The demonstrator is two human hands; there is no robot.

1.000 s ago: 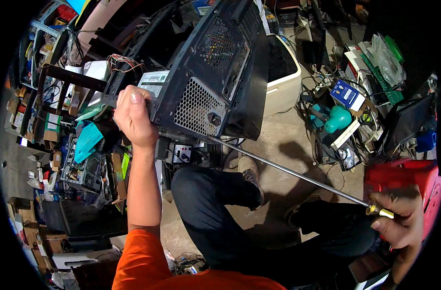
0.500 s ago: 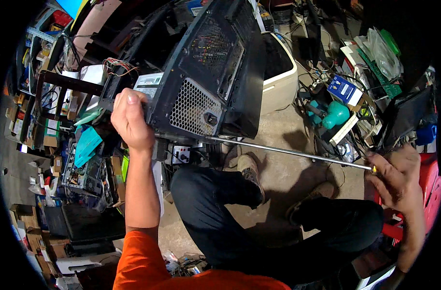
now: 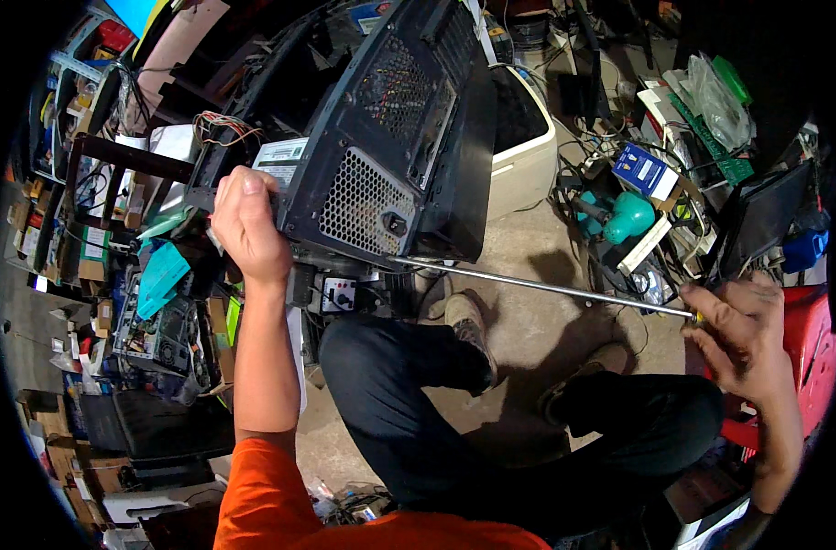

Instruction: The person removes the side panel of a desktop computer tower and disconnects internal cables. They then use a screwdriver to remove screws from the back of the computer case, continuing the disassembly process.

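Note:
A black computer case (image 3: pixel 299 197) stands tilted before me, with its back panel towards me. Set in that panel is a power supply (image 3: pixel 366 203) with a honeycomb grille and a power socket. My left hand (image 3: pixel 250 223) is closed round the case's near left edge, beside a white label. From the lower right, my right hand (image 3: pixel 743 335) grips a screwdriver (image 3: pixel 546 289) by its handle, which the fingers mostly hide; a bit of yellow shows. Its long thin metal shaft slants up to the left, and its tip meets the case's lower edge just below the power supply.
Right of the case stands a cream-coloured box-shaped unit (image 3: pixel 523 179). Further right lie a teal tool (image 3: pixel 628 217), a blue box (image 3: pixel 644 171) and cables. A red stool (image 3: pixel 807 348) is by my right arm. Shelves and electronic parts crowd the left.
My right hand and the screwdriver handle sit slightly further left in the picture, and the fingers have shifted a little. The whole view has moved slightly; the left hand keeps its hold.

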